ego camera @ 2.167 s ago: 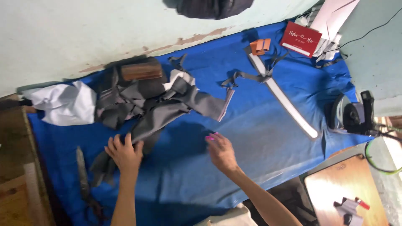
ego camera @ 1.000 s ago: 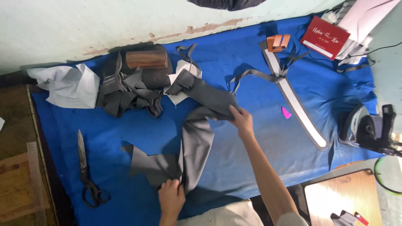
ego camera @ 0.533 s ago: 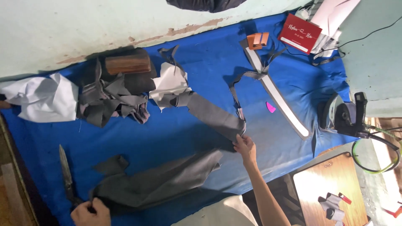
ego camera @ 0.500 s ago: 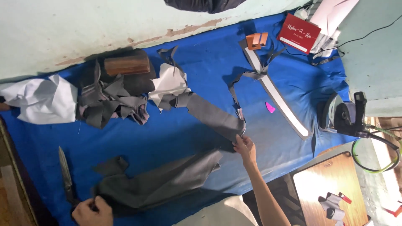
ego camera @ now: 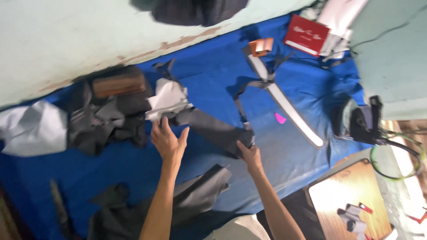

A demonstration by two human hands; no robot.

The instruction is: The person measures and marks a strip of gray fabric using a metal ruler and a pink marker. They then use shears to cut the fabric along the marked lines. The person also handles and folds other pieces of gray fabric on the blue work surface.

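Both hands work one dark grey fabric strip (ego camera: 209, 129) at mid-frame on the blue cloth (ego camera: 289, 155): the left hand (ego camera: 168, 141) rests open and flat on its upper-left end, the right hand (ego camera: 249, 155) pinches its lower-right end. It looks light, limp and floppy, so it is best gripped at the ends.

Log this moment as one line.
left hand: flat on grey strip | right hand: pinching strip end | blue cloth under | iron right
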